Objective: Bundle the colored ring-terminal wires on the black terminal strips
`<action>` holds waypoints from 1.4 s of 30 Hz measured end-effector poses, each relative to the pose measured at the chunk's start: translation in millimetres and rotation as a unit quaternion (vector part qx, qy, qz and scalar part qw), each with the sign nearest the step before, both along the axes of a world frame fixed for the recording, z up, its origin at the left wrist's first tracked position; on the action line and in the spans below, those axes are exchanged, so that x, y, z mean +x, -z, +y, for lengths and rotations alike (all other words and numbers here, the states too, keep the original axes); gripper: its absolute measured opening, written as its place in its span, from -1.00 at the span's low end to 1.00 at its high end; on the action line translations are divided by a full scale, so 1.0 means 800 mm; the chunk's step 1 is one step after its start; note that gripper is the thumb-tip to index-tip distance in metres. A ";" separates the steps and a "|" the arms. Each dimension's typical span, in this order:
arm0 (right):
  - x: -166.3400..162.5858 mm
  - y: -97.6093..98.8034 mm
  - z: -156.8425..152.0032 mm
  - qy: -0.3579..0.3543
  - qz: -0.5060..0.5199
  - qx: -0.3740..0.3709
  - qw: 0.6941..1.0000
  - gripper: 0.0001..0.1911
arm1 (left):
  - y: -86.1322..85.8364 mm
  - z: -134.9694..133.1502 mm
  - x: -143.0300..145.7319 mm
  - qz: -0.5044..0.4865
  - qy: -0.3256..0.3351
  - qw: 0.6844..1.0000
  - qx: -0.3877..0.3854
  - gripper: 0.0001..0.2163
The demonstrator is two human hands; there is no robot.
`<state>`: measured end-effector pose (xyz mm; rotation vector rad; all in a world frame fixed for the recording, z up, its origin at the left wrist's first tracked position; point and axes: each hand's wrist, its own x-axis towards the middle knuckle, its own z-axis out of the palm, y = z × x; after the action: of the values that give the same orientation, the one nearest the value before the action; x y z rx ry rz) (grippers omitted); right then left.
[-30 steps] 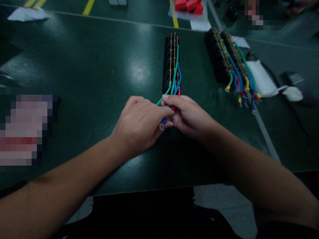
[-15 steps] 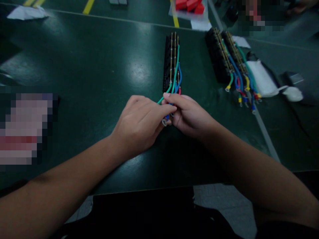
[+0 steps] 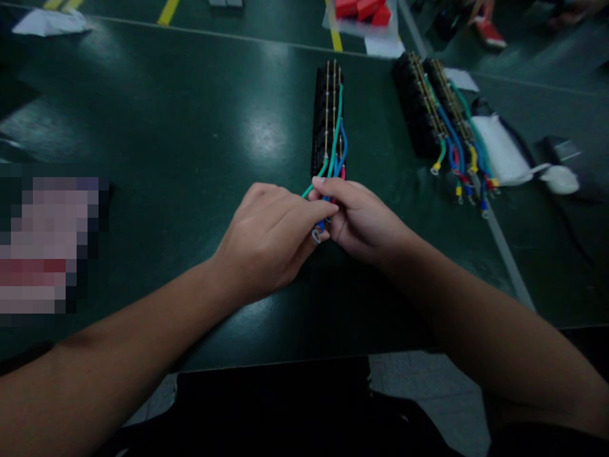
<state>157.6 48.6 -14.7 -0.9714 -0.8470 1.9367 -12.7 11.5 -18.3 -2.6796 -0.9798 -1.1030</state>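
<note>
A long black socket strip (image 3: 320,114) with brass-coloured bars lies lengthwise in front of me. Green wires (image 3: 337,139), blue wires (image 3: 344,149) and a red one run from it toward me. My left hand (image 3: 271,235) is closed on the wire ends, its thumb pressed over them. From the other side my right hand (image 3: 364,219) pinches the same bundle, thumb on top. Between the hands a ring terminal (image 3: 317,235) with a blue sleeve sticks out. The other wire ends are mostly hidden by my fingers.
Two similar wired black strips (image 3: 419,108) lie at the right, beside a white pouch-like item (image 3: 502,149). Red blocks (image 3: 364,9) rest on plastic at the back. A blurred-out flat object (image 3: 52,235) lies at left. Another person's hand (image 3: 480,9) shows at the far right.
The ring terminal between my hands has shifted very slightly to the right. My hands keep almost the same grip, and the strip stays in place.
</note>
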 end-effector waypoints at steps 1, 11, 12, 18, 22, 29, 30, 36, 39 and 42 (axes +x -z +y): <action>0.000 -0.001 0.000 0.000 0.000 -0.001 1.000 -0.72 | 0.000 0.000 0.000 0.002 0.001 1.000 -0.001 -0.77; 0.000 -0.001 -0.001 -0.010 0.003 0.003 1.000 -0.70 | 0.000 -0.001 0.001 0.014 0.001 1.000 -0.004 -0.76; -0.001 -0.001 -0.001 -0.010 -0.002 0.000 1.000 -0.70 | 0.000 -0.002 0.001 0.016 0.003 1.000 -0.009 -0.75; -0.004 -0.005 -0.002 0.024 -0.006 -0.007 1.000 -0.69 | 0.000 -0.003 0.002 0.024 0.018 0.999 -0.033 -0.76; -0.005 -0.005 -0.003 0.024 -0.016 -0.002 1.000 -0.68 | -0.001 -0.005 0.003 0.016 0.025 0.999 -0.025 -0.78; -0.003 -0.004 -0.003 0.002 -0.027 0.004 1.000 -0.67 | 0.002 -0.003 0.003 0.000 0.016 1.000 -0.009 -0.78; -0.002 -0.003 -0.002 0.001 -0.021 0.005 1.000 -0.67 | 0.002 -0.003 0.002 -0.004 0.014 1.000 -0.008 -0.77; -0.001 -0.001 -0.002 -0.004 -0.002 0.015 1.000 -0.69 | 0.003 -0.003 0.002 -0.011 0.019 1.000 -0.021 -0.73; -0.001 -0.002 -0.003 -0.003 -0.008 0.009 1.000 -0.70 | 0.002 -0.003 0.002 -0.010 0.017 0.999 -0.029 -0.72; -0.001 -0.003 -0.003 -0.002 -0.013 0.005 1.000 -0.69 | 0.002 -0.003 0.002 -0.003 0.011 0.999 -0.036 -0.71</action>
<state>156.7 45.9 -11.9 -0.9917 -0.8725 1.9256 -10.9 9.4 -19.8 -2.7526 -1.0125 -1.1024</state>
